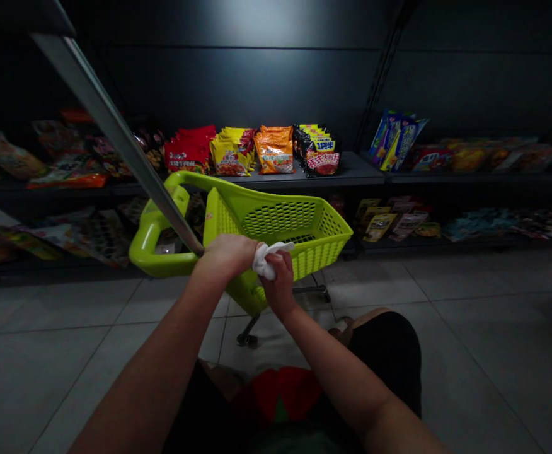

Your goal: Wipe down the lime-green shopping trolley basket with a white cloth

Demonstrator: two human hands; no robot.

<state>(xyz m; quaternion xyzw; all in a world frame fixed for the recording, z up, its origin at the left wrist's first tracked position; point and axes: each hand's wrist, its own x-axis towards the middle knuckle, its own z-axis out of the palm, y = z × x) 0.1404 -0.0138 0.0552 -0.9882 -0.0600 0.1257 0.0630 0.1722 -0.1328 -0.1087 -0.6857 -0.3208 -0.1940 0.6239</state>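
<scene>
Both of my hands meet over the near side of a lime-green shopping cart (266, 195). My right hand (280, 277) is closed, with a crumpled white cloth (265, 261) pinched in its fingers. My left hand (232, 251) is seen from its back and looks closed at the cloth's other end; most of its fingers are hidden. A grey metal pole (125, 145) slants down from the upper left, its lower end meeting my left wrist. I cannot tell whether the pole goes on behind it. The cart's basket shows its perforated walls and floor.
A dark shelf (356, 169) behind the cart bears red (188, 150), yellow (231, 152), orange (275, 150) and black noodle packets (321, 151). Blue snack packs (396, 140) stand farther right. More bags (380, 224) lie on the lower shelf. My bent knee (387, 347) is above the tiled floor (474, 353).
</scene>
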